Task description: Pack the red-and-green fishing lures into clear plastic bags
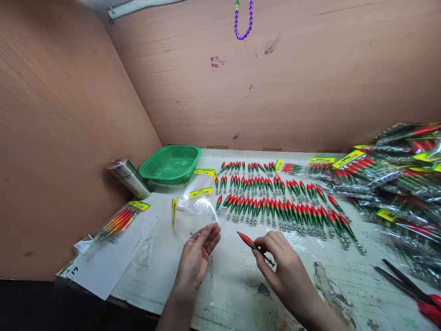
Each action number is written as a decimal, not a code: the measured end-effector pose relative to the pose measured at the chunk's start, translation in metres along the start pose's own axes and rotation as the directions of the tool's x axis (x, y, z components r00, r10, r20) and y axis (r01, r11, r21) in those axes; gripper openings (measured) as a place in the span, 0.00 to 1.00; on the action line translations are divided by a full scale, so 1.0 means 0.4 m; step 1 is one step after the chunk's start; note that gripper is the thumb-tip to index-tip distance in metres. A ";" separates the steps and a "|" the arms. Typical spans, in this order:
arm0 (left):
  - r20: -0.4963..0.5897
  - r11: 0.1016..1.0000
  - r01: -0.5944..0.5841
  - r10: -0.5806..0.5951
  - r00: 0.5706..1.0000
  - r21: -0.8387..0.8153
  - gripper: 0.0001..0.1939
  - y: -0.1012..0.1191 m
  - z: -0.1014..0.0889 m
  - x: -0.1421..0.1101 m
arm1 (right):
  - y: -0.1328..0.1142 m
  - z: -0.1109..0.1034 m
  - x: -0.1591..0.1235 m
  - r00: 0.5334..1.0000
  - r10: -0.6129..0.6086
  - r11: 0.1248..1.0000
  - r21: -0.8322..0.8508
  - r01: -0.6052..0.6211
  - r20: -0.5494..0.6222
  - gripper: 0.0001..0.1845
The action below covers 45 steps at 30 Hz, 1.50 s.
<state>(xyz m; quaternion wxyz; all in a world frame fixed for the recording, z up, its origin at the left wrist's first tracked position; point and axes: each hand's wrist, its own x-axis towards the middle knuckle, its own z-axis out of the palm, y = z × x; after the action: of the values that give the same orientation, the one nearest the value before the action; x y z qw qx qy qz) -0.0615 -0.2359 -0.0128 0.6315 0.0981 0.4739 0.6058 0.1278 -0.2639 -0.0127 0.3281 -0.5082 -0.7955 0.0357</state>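
My right hand (pixel 280 262) pinches a red-and-green squid-jig fishing lure (pixel 247 239) between thumb and fingers, its red tip pointing up and left. My left hand (pixel 200 255) is closed at the fingertips on a clear plastic bag (pixel 189 221), which is hard to see apart from its edges and a blurred yellow header strip (pixel 174 214). Just beyond both hands, similar lures (pixel 275 211) lie in several rows across the white table. More clear bags with yellow headers (pixel 201 192) lie flat behind my left hand.
Filled lure packs (pixel 406 184) are heaped at the right. Red-handled scissors (pixel 409 285) lie at the near right. A green basket (pixel 170 164) and a steel flask (pixel 129 177) stand back left. Another lure pack (pixel 120 220) rests on a white sheet (pixel 103 271). Wooden panels enclose the table.
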 end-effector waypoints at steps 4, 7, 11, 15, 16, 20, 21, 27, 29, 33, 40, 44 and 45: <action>0.119 0.999 0.003 -0.009 0.993 0.047 0.09 -0.058 0.045 -0.054 | -0.030 -0.062 -0.030 0.995 -0.002 0.990 0.137 0.016 -0.103 0.06; 0.211 0.993 -0.023 -0.002 0.978 0.117 0.12 -0.092 0.073 -0.083 | -0.014 -0.072 -0.056 0.992 0.031 0.999 0.022 -0.029 -0.119 0.07; 0.286 0.981 -0.023 -0.034 0.957 0.192 0.33 -0.114 0.087 -0.106 | 0.014 -0.080 -0.083 0.994 0.030 0.995 -0.093 -0.039 -0.100 0.08; 0.333 0.981 0.046 -0.107 0.937 0.186 0.23 -0.120 0.093 -0.111 | 0.019 -0.097 -0.102 0.997 0.018 0.993 -0.117 -0.028 -0.081 0.08; 0.323 0.986 0.055 -0.105 0.941 0.160 0.22 -0.120 0.096 -0.110 | 0.018 -0.101 -0.107 0.996 0.023 0.993 -0.113 -0.033 -0.084 0.08; 0.227 0.998 0.059 -0.059 0.972 0.010 0.16 -0.126 0.113 -0.108 | 0.017 -0.110 -0.126 0.996 0.047 0.995 -0.078 -0.054 -0.081 0.07; 0.223 0.997 0.069 -0.062 0.973 -0.024 0.16 -0.130 0.117 -0.110 | 0.017 -0.110 -0.127 0.996 0.047 0.996 -0.074 -0.053 -0.075 0.06; 0.323 0.973 0.221 -0.189 0.928 -0.066 0.13 -0.176 0.137 -0.133 | 0.002 -0.091 -0.088 0.987 0.070 0.991 -0.106 -0.086 -0.144 0.09; 0.329 0.956 0.281 -0.241 0.913 -0.080 0.12 -0.194 0.142 -0.139 | -0.006 -0.082 -0.065 0.984 0.043 0.987 -0.145 -0.069 -0.174 0.11; 0.236 0.933 0.319 -0.277 0.931 -0.164 0.11 -0.207 0.156 -0.147 | -0.016 -0.077 -0.038 0.983 -0.009 0.972 -0.233 -0.035 -0.185 0.12; 0.152 0.892 0.393 -0.366 0.918 -0.222 0.10 -0.183 0.184 -0.163 | 0.005 -0.158 -0.075 0.994 -0.043 0.999 -0.011 0.042 -0.104 0.17; 0.154 0.887 0.407 -0.380 0.912 -0.219 0.12 -0.189 0.184 -0.173 | 0.009 -0.172 -0.111 0.999 -0.038 0.992 0.116 0.040 -0.017 0.12; 0.173 0.891 0.402 -0.370 0.913 -0.213 0.14 -0.191 0.181 -0.176 | 0.010 -0.169 -0.119 0.999 -0.036 0.992 0.118 0.039 -0.026 0.12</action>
<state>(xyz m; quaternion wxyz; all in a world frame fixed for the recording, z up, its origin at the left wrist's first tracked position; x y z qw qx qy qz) 0.0548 -0.2825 0.0060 0.7756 -0.0378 0.3645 0.5140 0.1813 -0.3202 0.0156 0.3676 -0.4731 -0.7976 0.0705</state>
